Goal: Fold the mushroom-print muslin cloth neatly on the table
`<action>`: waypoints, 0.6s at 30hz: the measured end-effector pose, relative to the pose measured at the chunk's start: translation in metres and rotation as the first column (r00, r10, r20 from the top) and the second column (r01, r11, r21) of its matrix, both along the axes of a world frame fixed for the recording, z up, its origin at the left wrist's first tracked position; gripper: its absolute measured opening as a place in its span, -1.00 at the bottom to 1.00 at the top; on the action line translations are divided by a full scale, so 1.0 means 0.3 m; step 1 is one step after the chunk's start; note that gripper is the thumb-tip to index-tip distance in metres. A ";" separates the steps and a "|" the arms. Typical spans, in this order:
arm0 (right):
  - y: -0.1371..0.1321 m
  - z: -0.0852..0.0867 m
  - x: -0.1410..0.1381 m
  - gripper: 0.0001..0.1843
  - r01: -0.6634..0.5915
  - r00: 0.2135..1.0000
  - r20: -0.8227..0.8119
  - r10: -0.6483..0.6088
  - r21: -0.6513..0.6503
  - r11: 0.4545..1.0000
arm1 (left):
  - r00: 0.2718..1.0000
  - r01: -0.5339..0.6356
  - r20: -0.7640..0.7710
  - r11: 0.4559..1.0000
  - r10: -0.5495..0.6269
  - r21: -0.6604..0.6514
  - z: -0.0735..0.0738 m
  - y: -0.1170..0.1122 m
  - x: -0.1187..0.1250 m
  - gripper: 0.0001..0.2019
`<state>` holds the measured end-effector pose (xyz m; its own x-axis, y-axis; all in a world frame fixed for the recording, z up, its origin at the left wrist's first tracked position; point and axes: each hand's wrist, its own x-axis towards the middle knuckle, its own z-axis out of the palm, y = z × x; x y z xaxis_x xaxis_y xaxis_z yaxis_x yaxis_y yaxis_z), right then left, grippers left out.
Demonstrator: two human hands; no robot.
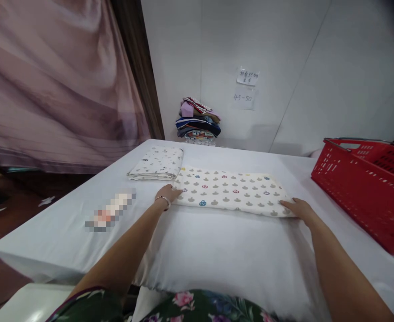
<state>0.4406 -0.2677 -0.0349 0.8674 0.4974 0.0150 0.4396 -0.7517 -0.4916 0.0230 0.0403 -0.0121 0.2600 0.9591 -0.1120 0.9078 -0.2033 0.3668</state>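
Observation:
A white cloth with grey, red and blue mushroom-like prints [230,190] lies folded into a long strip across the table in front of me. At its left end is my left hand [168,193], a bracelet on the wrist, with the thumb on top and the other fingers mostly hidden. My right hand [297,209] grips the right end the same way, its thumb lying over the fabric near the front corner. Just beyond my left hand, a second folded white cloth with small dark prints [158,162] rests flat, close to the strip's left end.
A red plastic basket [364,188] stands at the right of the white-covered table [230,250]. Against the wall is a stack of folded fabrics [199,120]. A blurred-out item [111,211] lies on the left, and a pink curtain [59,80] hangs beyond that side.

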 end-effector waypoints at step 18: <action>-0.155 -0.011 -0.092 -0.12 -0.022 0.987 0.160 0.035 -0.085 0.996 | 0.998 0.038 0.040 0.998 -0.040 0.053 -0.025 -0.193 -0.065 -0.39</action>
